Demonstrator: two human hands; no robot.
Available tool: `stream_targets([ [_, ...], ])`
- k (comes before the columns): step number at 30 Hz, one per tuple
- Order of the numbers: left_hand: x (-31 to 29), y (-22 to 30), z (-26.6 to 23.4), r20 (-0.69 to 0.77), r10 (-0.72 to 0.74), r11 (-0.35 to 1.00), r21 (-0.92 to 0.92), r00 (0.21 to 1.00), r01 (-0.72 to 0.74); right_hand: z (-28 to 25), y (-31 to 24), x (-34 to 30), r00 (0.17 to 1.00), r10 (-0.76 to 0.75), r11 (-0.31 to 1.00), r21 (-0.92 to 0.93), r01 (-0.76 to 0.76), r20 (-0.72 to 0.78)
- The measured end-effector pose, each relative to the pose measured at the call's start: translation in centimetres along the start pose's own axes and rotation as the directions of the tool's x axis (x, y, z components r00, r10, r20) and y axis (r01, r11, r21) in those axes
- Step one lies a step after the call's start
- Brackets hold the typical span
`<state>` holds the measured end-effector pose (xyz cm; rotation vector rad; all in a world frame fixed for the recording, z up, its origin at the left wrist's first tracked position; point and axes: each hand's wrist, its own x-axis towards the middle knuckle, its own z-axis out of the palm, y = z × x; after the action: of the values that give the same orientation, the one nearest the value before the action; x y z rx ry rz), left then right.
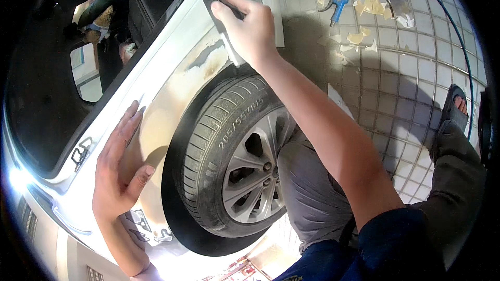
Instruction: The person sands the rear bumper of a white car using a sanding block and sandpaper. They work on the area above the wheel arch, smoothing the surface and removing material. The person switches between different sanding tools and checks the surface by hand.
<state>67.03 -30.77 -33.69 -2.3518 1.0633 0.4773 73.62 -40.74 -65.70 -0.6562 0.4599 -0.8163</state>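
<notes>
My right hand [252,26] grips a dark grey sanding block [212,6], its thumb along the near side and fingers bent over it. The block lies against the white car's body panel [172,80] above the wheel arch. Bare tan and grey patches show on the panel around the arch. My left hand [117,164] rests on the panel left of the wheel, fingers stretched out and thumb apart, holding nothing. The tyre [208,145] with its silver alloy rim [255,177] sits between my two arms.
On the tiled floor [385,78] at right lie a blue air blow gun [339,5], torn masking tape scraps [371,5] and a dark flat sheet [397,0]. A dark hose [458,36] curves along the far right. My bent knee [307,177] is close to the wheel.
</notes>
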Motion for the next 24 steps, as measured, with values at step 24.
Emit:
stream_targets([
  [24,-0.2,-0.3,0.0,0.017,0.043,0.999,-0.003,0.999,-0.043,0.7,0.9,-3.8,0.999,-0.025,0.996,-0.081,0.021,-0.044],
])
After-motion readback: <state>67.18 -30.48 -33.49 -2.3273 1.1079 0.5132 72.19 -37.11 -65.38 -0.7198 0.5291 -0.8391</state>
